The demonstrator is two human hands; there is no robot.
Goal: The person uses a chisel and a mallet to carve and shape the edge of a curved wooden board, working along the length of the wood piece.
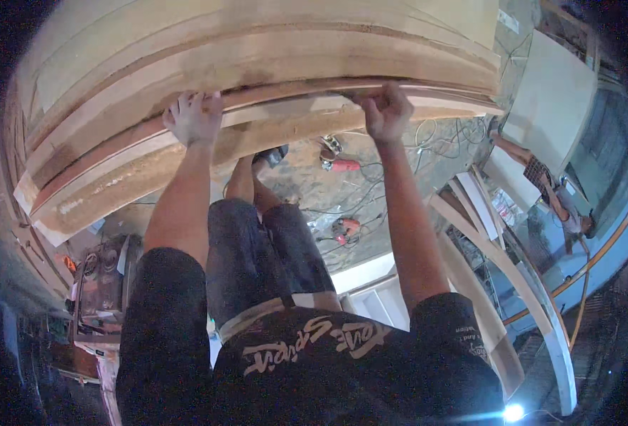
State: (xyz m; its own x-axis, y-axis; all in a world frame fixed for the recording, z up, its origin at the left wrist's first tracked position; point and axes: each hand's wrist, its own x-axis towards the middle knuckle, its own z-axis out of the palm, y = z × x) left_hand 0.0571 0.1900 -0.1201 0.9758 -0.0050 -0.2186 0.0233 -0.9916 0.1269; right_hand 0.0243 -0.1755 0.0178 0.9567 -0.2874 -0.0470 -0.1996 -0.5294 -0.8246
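Observation:
Long wooden boards lie side by side before me, bowed by the lens. A narrow reddish-brown wooden strip [133,138] runs along their near side, next to a pale strip [285,108]. My left hand [193,119], slightly blurred, has its fingers curled on the reddish strip left of the middle. Farther right, my right hand [386,113] is closed, thumb and fingers pinched at the same strip's edge. Both arms reach forward, apart from each other. The fingertips' exact grip is partly hidden by the hands. A rough, dusty board [129,177] forms the nearest edge.
Red power tools [345,165] and loose cables lie on the floor below. Curved wooden pieces [495,266] lean at the right. Beyond them another person [552,192] stands near a large pale panel [552,96]. A cluttered open box [104,287] stands at the left.

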